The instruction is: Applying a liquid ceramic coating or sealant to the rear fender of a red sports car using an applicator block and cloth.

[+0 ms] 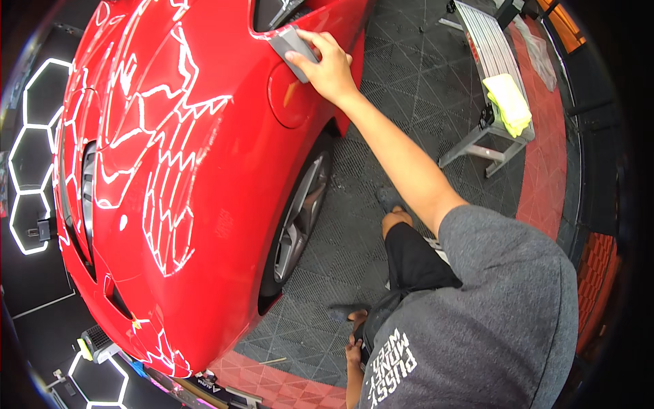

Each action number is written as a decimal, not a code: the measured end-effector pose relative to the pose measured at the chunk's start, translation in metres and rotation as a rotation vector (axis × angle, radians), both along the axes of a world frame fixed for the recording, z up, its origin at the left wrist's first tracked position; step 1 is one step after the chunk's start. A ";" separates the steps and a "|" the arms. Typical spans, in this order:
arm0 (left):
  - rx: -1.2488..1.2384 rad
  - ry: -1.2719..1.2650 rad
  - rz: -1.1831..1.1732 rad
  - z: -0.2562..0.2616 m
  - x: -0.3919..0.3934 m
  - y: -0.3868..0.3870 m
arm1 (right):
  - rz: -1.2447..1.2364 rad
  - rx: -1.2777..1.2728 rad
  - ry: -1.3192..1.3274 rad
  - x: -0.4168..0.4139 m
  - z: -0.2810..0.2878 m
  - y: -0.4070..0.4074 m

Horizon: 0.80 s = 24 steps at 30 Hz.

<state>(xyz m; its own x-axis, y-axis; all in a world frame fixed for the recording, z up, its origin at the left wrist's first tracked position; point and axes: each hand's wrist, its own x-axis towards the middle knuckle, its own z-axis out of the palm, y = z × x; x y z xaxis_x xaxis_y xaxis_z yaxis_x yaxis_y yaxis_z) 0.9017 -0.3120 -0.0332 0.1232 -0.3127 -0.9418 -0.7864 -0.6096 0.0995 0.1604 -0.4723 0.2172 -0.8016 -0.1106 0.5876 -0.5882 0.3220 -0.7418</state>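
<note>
My right hand presses a grey applicator block against the glossy red body panel of a car, thumb on one side and fingers on the other. The block lies beside the corner of a dark opening with a red painted surround. Just below the block, a round flush cover is set into the same panel. My left hand hangs low beside my black shorts; its fingers are partly hidden, so whether it holds anything is unclear.
A metal step bench stands across the floor, with a folded yellow cloth on it. The car's wheel is close to my feet. Dark grey floor tiles meet a red strip. Hexagonal lights hang beyond the car.
</note>
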 end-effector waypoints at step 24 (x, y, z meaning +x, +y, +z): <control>-0.016 -0.054 -0.092 -0.029 0.026 0.013 | 0.113 -0.075 0.067 0.001 -0.032 0.017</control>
<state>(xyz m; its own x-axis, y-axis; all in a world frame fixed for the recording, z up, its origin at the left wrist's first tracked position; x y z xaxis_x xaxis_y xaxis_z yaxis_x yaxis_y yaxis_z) 0.9281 -0.2985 -0.0620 0.1436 -0.3402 -0.9293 -0.8433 -0.5335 0.0650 0.1618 -0.4558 0.1852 -0.7452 -0.1517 0.6493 -0.6666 0.1958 -0.7192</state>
